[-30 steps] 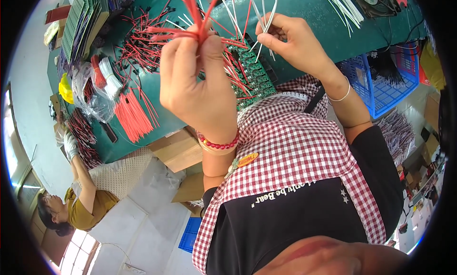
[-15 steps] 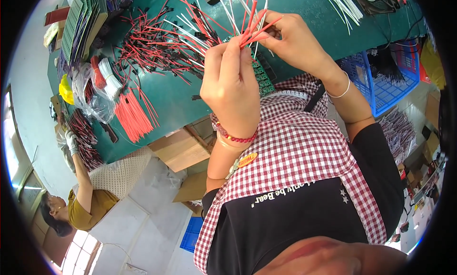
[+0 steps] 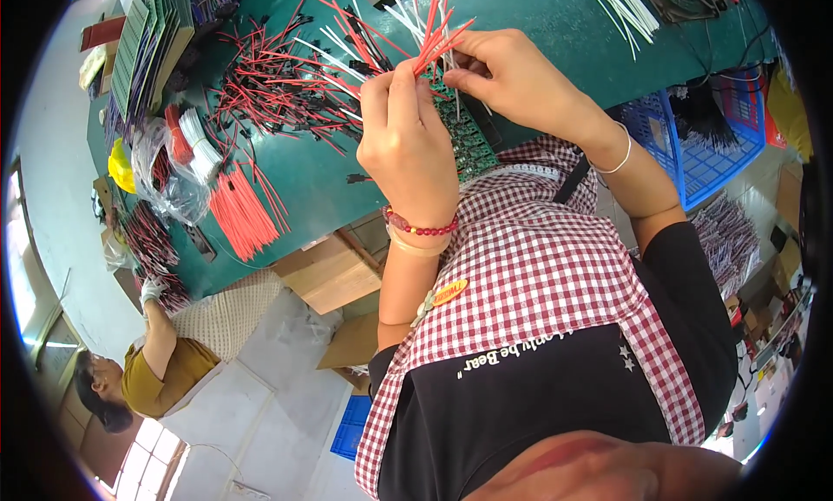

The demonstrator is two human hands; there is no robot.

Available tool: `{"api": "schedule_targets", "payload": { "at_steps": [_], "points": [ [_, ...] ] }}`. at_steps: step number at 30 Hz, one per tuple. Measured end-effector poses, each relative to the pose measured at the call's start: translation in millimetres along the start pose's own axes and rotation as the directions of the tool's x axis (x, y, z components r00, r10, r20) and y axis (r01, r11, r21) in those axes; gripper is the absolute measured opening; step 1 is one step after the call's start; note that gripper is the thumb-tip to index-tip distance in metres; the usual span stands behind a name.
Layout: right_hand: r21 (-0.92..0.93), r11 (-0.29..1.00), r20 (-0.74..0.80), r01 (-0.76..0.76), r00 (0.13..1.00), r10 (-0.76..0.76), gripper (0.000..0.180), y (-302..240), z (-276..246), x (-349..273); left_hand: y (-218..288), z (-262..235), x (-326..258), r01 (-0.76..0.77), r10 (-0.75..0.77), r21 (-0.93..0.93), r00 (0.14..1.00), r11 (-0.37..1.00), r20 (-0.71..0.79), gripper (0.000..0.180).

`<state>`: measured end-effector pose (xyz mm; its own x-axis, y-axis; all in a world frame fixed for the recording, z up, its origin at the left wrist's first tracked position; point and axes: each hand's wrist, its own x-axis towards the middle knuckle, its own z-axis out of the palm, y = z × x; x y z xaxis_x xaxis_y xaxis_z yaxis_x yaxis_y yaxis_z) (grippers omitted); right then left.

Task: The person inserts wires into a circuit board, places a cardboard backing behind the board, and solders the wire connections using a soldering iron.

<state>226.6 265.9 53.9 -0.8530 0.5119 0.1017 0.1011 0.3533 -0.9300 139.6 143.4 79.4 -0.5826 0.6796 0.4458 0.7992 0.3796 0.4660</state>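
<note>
My left hand [image 3: 406,132] is closed in a pinch on a bunch of red wires [image 3: 438,43], whose ends fan upward above the fingertips. My right hand [image 3: 516,72] meets the bunch from the right, its thumb and fingers curled around a thin white wire [image 3: 457,104] that hangs down beside them. What lies deeper in its grip is hidden. Below the two hands lies a green circuit board panel [image 3: 473,145], partly covered by the left hand. White wires [image 3: 408,15] rise behind the red ones.
On the green table [image 3: 286,184] lie a tangled heap of red and black wires [image 3: 278,85] and a red wire bundle [image 3: 245,215]. Stacked boards [image 3: 156,41] stand far left. White wires [image 3: 620,15] lie at the back right, above a blue crate [image 3: 685,145]. A co-worker's gloved hand [image 3: 154,291] touches other wires.
Both my hands have shifted slightly left with the wires, and the left has dropped a little. The co-worker's gloved hand has moved down and right.
</note>
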Motion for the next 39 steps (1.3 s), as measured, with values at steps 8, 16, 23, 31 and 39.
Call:
{"api": "schedule_targets", "payload": {
  "at_steps": [8, 16, 23, 31, 39],
  "points": [
    [-0.07, 0.992, -0.076, 0.103, 0.991, -0.108, 0.026, -5, -1, 0, -2, 3, 0, -0.027, 0.026, 0.061, 0.999, 0.998, 0.021, 0.018],
    [-0.095, 0.993, -0.057, 0.069, 0.996, -0.075, 0.043, -9, -6, -2, -2, 4, 0, -0.022, 0.018, 0.082, 0.999, 0.996, 0.049, 0.018],
    [-0.105, 0.994, -0.124, 0.041, 0.991, -0.054, 0.029, -11, -15, -11, -3, 5, 0, -0.022, 0.018, 0.09, 0.999, 0.996, 0.044, 0.017],
    [-0.043, 0.997, -0.091, -0.061, 0.994, 0.057, 0.022, -8, -22, -19, 0, 6, 0, -0.008, 0.006, 0.073, 1.0, 0.997, 0.031, 0.017],
    [-0.069, 0.996, -0.032, -0.064, 0.998, 0.062, 0.04, -15, -22, -17, 0, 7, -1, -0.004, 0.002, 0.088, 1.0, 0.996, 0.024, 0.016]
  ]
}}
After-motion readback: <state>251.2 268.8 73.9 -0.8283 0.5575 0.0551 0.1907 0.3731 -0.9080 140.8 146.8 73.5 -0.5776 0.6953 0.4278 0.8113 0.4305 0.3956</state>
